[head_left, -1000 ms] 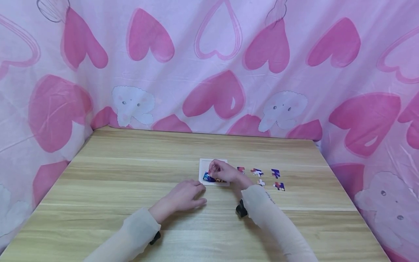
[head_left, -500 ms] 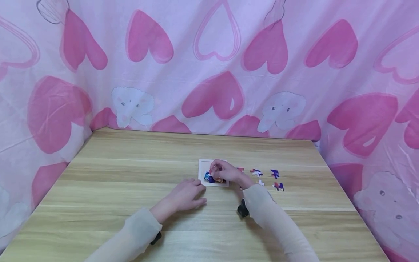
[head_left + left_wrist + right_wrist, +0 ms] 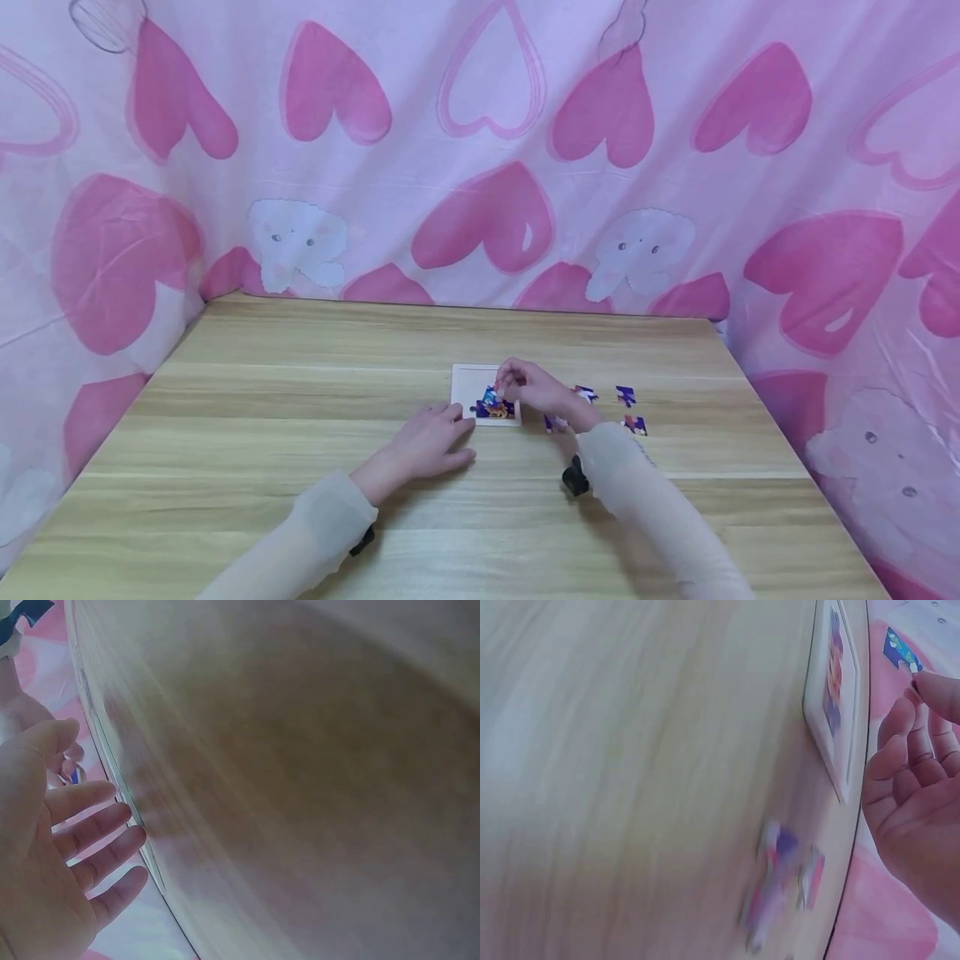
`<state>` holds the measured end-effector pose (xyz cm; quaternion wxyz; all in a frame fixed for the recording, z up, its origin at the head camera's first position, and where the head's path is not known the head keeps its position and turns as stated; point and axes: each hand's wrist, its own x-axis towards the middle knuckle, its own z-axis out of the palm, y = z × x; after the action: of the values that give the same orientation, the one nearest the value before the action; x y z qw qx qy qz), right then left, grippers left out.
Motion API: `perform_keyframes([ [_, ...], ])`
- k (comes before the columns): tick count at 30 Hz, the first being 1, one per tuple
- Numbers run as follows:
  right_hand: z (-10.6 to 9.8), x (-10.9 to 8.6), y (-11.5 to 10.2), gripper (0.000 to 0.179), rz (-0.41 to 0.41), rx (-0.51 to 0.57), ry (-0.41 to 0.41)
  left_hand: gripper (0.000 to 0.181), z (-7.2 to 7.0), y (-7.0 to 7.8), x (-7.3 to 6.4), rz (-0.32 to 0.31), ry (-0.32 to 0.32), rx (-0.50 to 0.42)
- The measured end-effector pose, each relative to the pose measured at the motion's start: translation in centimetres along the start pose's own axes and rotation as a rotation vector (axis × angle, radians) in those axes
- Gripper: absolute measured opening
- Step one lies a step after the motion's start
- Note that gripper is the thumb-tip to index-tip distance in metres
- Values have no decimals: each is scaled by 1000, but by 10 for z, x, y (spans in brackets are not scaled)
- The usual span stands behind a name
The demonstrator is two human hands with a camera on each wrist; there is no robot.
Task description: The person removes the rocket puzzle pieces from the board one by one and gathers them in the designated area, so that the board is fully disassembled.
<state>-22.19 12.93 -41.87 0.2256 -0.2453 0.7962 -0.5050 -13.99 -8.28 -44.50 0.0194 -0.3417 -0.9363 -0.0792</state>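
Note:
My right hand [image 3: 534, 387] pinches a blue jigsaw piece [image 3: 901, 651] between thumb and fingertip, above the white puzzle tray [image 3: 463, 383]. In the right wrist view the piece is raised clear of the tray, tilted. Other jigsaw pieces [image 3: 497, 410], dark blue and orange, lie along the tray's near side; a small tab sticks out at their left end. My left hand [image 3: 420, 442] lies palm down on the table, fingertips at the tray's near left corner. In the left wrist view its fingers [image 3: 112, 859] are loosely spread and hold nothing.
Loose jigsaw pieces lie on the wooden table [image 3: 300, 383] right of the tray, among them a purple piece [image 3: 626, 396] and a red-and-purple piece [image 3: 635, 425]. My right forearm hides part of that area. A pink heart-patterned curtain [image 3: 480, 208] hangs behind the table.
My right hand has moved right and lifted the blue piece from the tray's near left part, uncovering the left end of the pieces there. The left hand stays nearly still.

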Motion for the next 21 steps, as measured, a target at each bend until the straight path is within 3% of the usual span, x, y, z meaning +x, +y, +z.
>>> perform_keyframes([
  [3, -9, -4, 16, 16, -16, 0, 18, 51, 1, -1, 1, 3, 8, 17],
  [9, -29, -25, 22, 18, -16, -53, 63, 49, 2, -1, 2, -4, 16, 25],
  [21, -73, -88, 41, 17, 57, -87, 71, 52, 0, 1, 2, 3, -3, 24],
])
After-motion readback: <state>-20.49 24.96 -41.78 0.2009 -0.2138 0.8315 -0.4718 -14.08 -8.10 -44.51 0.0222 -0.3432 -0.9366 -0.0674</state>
